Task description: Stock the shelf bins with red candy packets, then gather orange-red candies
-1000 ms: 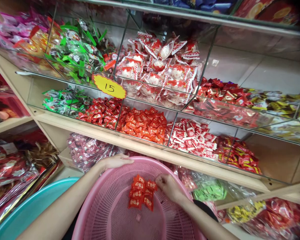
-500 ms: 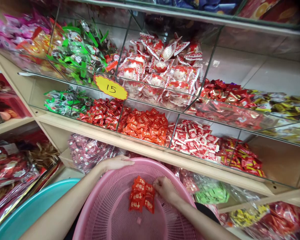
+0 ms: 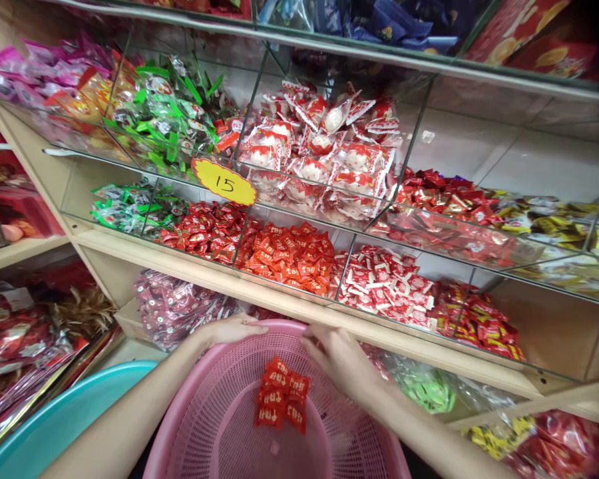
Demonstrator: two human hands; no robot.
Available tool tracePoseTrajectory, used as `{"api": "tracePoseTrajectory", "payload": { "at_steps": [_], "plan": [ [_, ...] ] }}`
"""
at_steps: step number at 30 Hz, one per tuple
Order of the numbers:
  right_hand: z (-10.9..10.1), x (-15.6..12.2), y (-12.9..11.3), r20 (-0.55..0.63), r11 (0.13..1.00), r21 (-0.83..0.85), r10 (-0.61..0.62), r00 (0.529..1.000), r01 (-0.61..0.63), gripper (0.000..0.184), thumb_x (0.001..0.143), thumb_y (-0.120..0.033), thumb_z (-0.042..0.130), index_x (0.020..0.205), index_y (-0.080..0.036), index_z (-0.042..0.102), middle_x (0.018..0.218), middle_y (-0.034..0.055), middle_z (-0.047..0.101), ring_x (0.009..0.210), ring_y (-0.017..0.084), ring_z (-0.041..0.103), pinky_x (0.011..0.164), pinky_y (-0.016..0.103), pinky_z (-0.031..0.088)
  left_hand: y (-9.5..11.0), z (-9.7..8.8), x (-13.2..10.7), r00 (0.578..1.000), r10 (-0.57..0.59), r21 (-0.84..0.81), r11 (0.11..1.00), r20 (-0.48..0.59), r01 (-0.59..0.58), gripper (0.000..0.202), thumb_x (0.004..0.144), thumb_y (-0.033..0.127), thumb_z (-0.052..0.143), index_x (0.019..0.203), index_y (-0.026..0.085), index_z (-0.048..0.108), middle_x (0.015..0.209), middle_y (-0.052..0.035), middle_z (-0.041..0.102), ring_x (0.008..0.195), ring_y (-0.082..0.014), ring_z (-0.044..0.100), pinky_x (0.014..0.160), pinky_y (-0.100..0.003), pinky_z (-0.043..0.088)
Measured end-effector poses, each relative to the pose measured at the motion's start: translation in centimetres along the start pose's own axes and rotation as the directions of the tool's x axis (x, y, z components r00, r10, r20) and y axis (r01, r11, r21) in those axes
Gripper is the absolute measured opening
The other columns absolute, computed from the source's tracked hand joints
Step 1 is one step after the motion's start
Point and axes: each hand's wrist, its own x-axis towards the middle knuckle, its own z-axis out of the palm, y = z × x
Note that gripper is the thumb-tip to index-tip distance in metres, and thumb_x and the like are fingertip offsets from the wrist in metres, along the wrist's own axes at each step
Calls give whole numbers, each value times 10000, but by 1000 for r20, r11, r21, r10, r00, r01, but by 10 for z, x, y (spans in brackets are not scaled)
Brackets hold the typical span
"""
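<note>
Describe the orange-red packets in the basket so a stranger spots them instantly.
Find the pink basket at the bottom centre. Inside, near the right hand, lies a small cluster of orange-red packets with pale lettering. A bigger lookalike pile sits on the shelf beyond; this cluster is inside the basket.

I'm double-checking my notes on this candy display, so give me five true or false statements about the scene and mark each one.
1. The left hand touches the rim of the pink basket. True.
2. The right hand is over the teal basin. False: it is over the right side of the pink basket.
3. Red packets lie inside the pink basket. True.
4. The yellow tag reads 50. False: it reads 15.
5. The teal basin is right of the pink basket. False: it is to the left.
</note>
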Motion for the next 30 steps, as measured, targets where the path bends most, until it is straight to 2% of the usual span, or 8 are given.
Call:
{"api": "tracePoseTrajectory", "payload": {
  "at_steps": [2,5,9,13,18,22,27,30],
  "plan": [
    [-27,19,-14,-69,991,-19,-134,989,133,230,873,-243,346,849,-189,568,760,29,617,664,122,557,619,216,350,0,0,0,1000,-4,7,1000,0,4,539,718,622,448,900,154,644,874,-23,649,776,-169,545,668,-233,383],
    [-47,52,-18,-158,977,-142,-183,970,161,185,861,-202,369,894,-173,550,832,42,595,744,126,544,660,221,353,-1,1,0,1000,7,1,1000,-3,-7,520,724,609,453,899,158,645,865,-24,648,772,-168,540,669,-235,381],
    [-45,93,-10,-100,950,-300,-123,987,88,185,788,-157,483,960,-147,552,930,81,562,899,167,505,729,245,356,-4,0,-1,1000,6,-28,1000,-5,-6,521,715,608,466,876,145,643,838,-29,643,735,-161,537,643,-234,380],
    [-42,114,-7,-46,932,-360,-70,996,49,229,773,-191,521,991,-145,573,953,94,539,910,183,491,740,264,366,-6,-1,-1,1000,-2,-34,999,-2,2,515,717,606,467,847,138,639,811,-29,637,707,-156,534,623,-233,381],
    [-43,123,-4,-6,939,-341,-43,999,38,202,772,-207,533,955,-170,610,927,75,541,883,167,489,738,258,361,-6,-1,0,1000,1,-37,999,-6,-1,499,709,609,470,825,152,634,786,-15,631,692,-152,526,604,-227,368],
    [-39,124,2,-41,947,-315,-75,996,58,184,776,-220,534,937,-171,610,914,67,528,862,157,485,744,257,356,-6,0,0,1000,-4,-24,1000,-10,4,484,705,607,476,778,154,629,735,-6,623,663,-146,518,594,-226,367],
    [-42,120,2,-141,966,-247,-111,984,74,171,774,-230,536,922,-157,581,889,51,504,841,152,484,737,254,367,-3,-1,0,1000,17,-7,1000,-5,-18,485,725,587,468,840,151,645,828,-17,646,742,-160,540,651,-228,385],
    [-53,100,-10,-257,976,-156,-186,948,149,178,789,-230,520,946,-153,553,907,49,500,865,156,481,762,267,370,-1,-2,-1,1000,-2,15,1000,4,2,505,727,594,461,878,152,652,878,-25,653,788,-174,550,679,-232,393]
  ]
}}
